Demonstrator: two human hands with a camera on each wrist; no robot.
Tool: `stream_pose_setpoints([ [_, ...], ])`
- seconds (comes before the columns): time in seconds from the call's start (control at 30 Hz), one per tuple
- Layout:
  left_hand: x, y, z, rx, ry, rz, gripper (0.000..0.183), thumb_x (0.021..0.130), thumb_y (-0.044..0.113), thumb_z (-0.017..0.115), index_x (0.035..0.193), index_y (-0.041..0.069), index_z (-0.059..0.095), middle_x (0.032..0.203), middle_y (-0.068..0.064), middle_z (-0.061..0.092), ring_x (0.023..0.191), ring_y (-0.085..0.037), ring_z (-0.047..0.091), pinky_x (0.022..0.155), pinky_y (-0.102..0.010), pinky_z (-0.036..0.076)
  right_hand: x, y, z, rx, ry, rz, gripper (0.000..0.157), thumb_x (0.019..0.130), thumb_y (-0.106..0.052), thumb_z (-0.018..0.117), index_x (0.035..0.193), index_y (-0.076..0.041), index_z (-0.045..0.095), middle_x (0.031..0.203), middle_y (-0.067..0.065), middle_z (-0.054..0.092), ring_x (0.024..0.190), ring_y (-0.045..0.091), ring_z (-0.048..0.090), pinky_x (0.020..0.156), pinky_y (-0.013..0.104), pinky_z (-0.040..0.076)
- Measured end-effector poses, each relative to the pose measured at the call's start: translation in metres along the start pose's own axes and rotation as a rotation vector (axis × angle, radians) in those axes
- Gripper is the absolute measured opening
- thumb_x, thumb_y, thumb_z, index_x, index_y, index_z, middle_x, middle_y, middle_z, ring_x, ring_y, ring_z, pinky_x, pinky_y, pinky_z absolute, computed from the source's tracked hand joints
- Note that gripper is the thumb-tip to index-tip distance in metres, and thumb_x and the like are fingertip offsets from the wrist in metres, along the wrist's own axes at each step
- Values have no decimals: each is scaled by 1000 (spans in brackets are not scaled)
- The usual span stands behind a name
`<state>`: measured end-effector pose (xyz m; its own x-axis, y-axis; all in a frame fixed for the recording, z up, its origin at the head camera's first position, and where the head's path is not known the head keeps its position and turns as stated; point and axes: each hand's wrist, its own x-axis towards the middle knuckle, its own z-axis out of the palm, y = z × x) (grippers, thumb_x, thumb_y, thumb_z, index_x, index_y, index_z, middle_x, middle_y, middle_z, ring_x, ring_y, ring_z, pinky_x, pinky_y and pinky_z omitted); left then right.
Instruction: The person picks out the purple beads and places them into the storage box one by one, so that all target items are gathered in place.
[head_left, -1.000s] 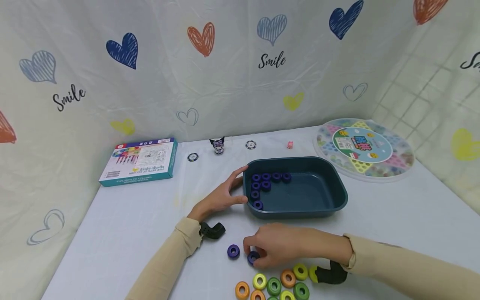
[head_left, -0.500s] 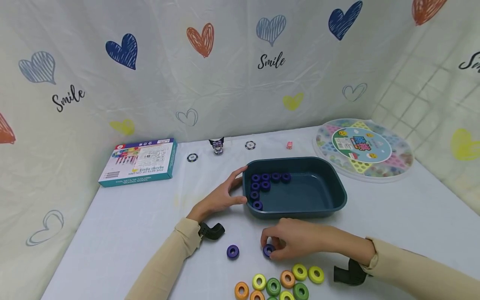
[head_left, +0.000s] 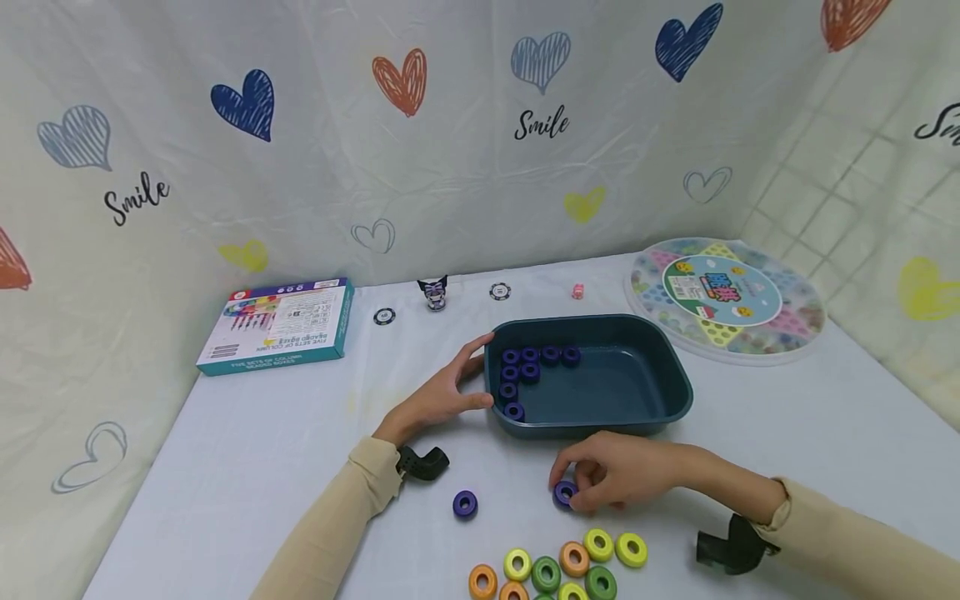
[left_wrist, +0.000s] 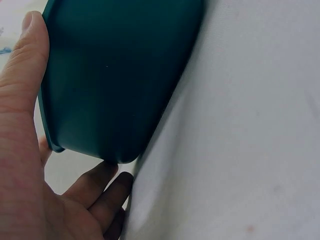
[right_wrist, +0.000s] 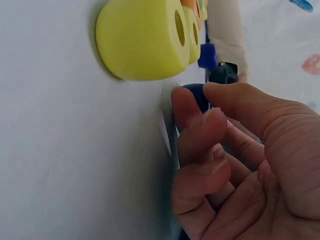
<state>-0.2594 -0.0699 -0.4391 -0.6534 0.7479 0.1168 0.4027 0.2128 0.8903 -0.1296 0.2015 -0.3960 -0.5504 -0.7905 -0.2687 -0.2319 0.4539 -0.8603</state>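
My right hand (head_left: pixel 622 471) pinches a purple ring bead (head_left: pixel 566 493) between thumb and fingers, low over the white cloth in front of the dark teal tub (head_left: pixel 615 392). The right wrist view shows the bead (right_wrist: pixel 197 95) partly hidden by the fingertips. At the tub's left end, my left hand (head_left: pixel 442 387) spreads thumb and fingers against the wall; the left wrist view has the thumb (left_wrist: pixel 32 55) at the rim. Several purple beads (head_left: pixel 530 372) lie in the tub's left part. One loose purple bead (head_left: pixel 465 504) sits on the cloth between the arms.
Yellow, orange and green ring beads (head_left: pixel 546 573) cluster at the front edge of view. Behind stand a flat box (head_left: pixel 277 325), a small figurine (head_left: pixel 435 293), two poker chips (head_left: pixel 385 316), a tiny pink figure (head_left: pixel 577 291) and a round game board (head_left: pixel 727 300).
My right hand has moved to the right with the purple bead, away from the loose one. My left hand and the tub have stayed in place.
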Motion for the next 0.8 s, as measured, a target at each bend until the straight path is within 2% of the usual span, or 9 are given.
stream_pose_setpoints([
  [0.17,-4,20,-2,-18,-30,8,96,74,56,64,146,26,8,144,-12,26,132,-22,24,104,-51,15,-1,10,-3,153,-41,28,26,89,-18,58,114,-13,57,74,8,65,46,14,52,44,20,42],
  [0.33,-7,30,-2,2,-39,-1,97,75,56,62,146,21,7,144,-15,26,132,-23,24,104,-51,15,0,15,-3,250,-86,18,33,87,-16,60,120,-9,55,76,14,66,51,16,58,46,21,44],
  [0.6,-7,30,-1,2,-32,8,97,75,55,63,146,20,7,144,-15,26,132,-24,24,104,-51,16,3,16,-3,279,-103,-2,32,85,-14,63,116,-9,57,75,17,65,53,12,58,46,25,47],
  [0.8,-7,30,-1,9,-36,5,96,76,55,62,146,21,7,144,-15,25,132,-24,24,104,-51,15,-1,7,-3,257,-103,-4,31,84,-14,64,115,-10,57,71,18,64,53,14,58,48,29,49],
])
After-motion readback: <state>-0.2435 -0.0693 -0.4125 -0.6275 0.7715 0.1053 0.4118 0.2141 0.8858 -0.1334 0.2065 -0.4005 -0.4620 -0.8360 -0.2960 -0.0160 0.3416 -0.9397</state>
